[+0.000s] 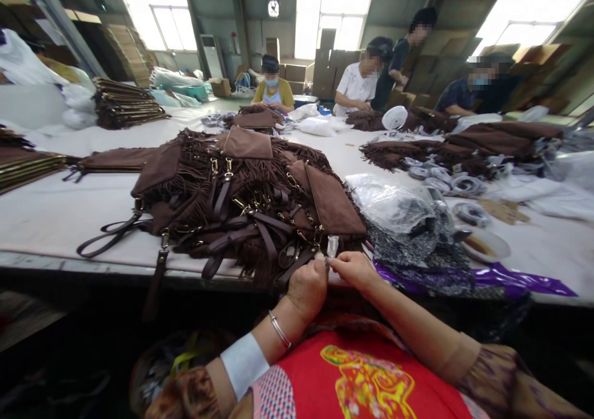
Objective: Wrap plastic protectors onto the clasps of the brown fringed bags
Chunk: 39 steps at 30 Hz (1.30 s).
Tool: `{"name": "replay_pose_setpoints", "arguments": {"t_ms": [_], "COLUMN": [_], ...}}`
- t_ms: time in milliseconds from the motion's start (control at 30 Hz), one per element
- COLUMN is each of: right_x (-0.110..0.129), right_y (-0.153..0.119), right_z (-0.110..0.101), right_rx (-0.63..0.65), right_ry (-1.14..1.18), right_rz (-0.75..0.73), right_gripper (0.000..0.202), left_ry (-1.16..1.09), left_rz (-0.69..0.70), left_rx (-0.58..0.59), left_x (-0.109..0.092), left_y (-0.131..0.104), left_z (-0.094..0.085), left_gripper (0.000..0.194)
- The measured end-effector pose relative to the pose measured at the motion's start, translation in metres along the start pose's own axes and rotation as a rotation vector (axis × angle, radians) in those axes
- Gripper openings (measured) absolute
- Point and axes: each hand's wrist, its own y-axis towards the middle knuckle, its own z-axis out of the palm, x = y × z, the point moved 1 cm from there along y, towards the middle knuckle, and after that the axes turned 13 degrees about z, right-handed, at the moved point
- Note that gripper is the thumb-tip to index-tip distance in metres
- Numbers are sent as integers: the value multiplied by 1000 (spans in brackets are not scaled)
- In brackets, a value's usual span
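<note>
Clock taken from the worker's hands, twelve facing away across the table [106, 205]. Small clear tab [333, 246] at the near table edge, just above the meeting fingertips; whether they hold it, cannot tell. Left hand [307, 290]: grip closed, fingers curled in, thumb on top. Right hand [357, 270]: grip closed, thumb and forefinger pinched, tips against the left's. What sits between them is too small and covered to make out.

Ten to eleven o'clock: heap of brown fringed pouches [250, 143], dark straps tangled among gold clips, one strap [156, 283] hanging over the edge. Lower pouches mostly buried.

One to two: crumpled clear plastic [385, 202], contents unreadable. Three: purple plastic [524, 280] and a shallow dish [485, 246], partly covered.

Farther, ten: gold-edged stack [125, 103]. Twelve to one: person in white [357, 85], lower body hidden by the table.
</note>
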Motion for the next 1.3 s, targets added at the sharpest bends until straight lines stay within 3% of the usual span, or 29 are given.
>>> {"name": "replay_pose_setpoints", "arguments": {"t_ms": [133,333,600,733,900,1033,1200,1300], "right_x": [1,-13,-15,-13,-17,-17,-10,-8], "right_y": [-5,-10,-9,-10,-12,-14,-12,-7], "right_z": [-2,-4,-1,0,0,-3,-11,-11], "right_rx": [64,226,134,258,393,403,299,279], "right_ry": [54,316,305,539,756,809,666,626], "right_rz": [22,121,93,147,215,100,-147,-211], "right_gripper": [34,25,19,19,29,31,24,25], "left_ry": [57,17,-216,-489,-921,-1251,-1719,-1933], "left_rz": [111,131,-45,-147,-397,-525,-775,-828], "left_rx": [39,62,-12,-65,-56,-27,133,173], "left_x": [-1,-5,-12,-13,-15,-22,-26,-28], "left_y": [-1,7,10,7,8,13,16,17], "left_z": [-7,-9,-3,2,8,1,-6,-7], "left_gripper": [30,28,31,33,37,33,27,28]}}
